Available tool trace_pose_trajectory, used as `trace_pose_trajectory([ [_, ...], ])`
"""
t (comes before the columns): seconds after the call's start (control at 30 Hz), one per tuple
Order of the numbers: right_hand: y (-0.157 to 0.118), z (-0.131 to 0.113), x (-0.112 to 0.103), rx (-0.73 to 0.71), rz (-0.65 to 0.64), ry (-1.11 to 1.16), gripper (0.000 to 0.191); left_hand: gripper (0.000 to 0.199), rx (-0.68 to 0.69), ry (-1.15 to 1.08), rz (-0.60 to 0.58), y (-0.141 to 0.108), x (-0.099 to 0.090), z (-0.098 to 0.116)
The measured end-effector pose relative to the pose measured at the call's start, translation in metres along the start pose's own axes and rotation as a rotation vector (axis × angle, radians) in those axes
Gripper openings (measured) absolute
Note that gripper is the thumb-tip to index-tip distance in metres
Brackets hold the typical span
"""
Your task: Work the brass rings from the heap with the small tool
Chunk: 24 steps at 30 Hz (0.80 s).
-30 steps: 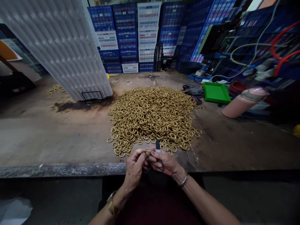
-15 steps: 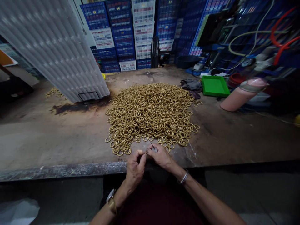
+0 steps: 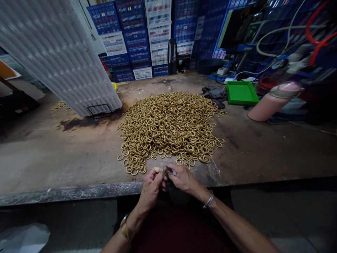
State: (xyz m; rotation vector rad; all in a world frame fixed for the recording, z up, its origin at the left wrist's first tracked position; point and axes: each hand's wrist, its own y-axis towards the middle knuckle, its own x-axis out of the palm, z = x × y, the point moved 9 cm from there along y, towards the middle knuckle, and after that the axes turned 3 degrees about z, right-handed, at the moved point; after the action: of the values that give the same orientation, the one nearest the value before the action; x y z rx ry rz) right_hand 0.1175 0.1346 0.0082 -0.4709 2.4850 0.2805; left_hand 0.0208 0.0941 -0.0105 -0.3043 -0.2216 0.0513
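Note:
A big heap of gold-coloured metal rings (image 3: 171,123) lies on the worktable in front of me. Just below its near edge, my left hand (image 3: 152,184) pinches what looks like one gold-coloured ring (image 3: 164,169) between thumb and fingers, mostly covered. My right hand (image 3: 182,178) is closed around a small pointed tool (image 3: 172,171) with a greyish body; its dark tip meets the ring at the left fingertips. The fingers hide most of the tool, so its exact kind does not show. Both hands are close together over the table's front edge.
A tall stack of translucent ribbed sheets (image 3: 71,59) leans in a black wire stand at left. On the right are a green tray (image 3: 242,93), a dark cloth (image 3: 214,93) and a pink bottle (image 3: 273,102). Blue and white crates (image 3: 159,35) stand behind the table (image 3: 65,154).
The tool's tip has turned from pointing up and away to lying against the piece in my left fingers. My hands have drawn together, and the view has shifted slightly.

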Motion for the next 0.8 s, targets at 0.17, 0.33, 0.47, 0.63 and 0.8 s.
trace_pose_trajectory([
  [0.17,-0.006,-0.010,0.008,-0.099,-0.072,-0.209,0.011,0.026,0.067,0.131,0.013,-0.001,0.000,0.007],
  [0.33,-0.005,-0.007,0.015,-0.085,-0.109,-0.300,0.012,0.027,0.079,0.163,0.063,-0.001,-0.005,0.008],
  [0.47,0.002,0.003,0.016,-0.018,-0.137,-0.426,0.019,0.028,0.061,0.111,0.027,-0.009,-0.004,0.008],
  [0.63,0.023,0.004,0.006,0.037,-0.058,-0.562,0.023,0.026,-0.061,-0.173,-0.104,-0.022,0.009,0.003],
  [0.8,0.045,-0.009,0.006,0.026,0.036,-0.630,0.024,0.027,-0.119,-0.364,0.007,-0.016,-0.004,-0.007],
])
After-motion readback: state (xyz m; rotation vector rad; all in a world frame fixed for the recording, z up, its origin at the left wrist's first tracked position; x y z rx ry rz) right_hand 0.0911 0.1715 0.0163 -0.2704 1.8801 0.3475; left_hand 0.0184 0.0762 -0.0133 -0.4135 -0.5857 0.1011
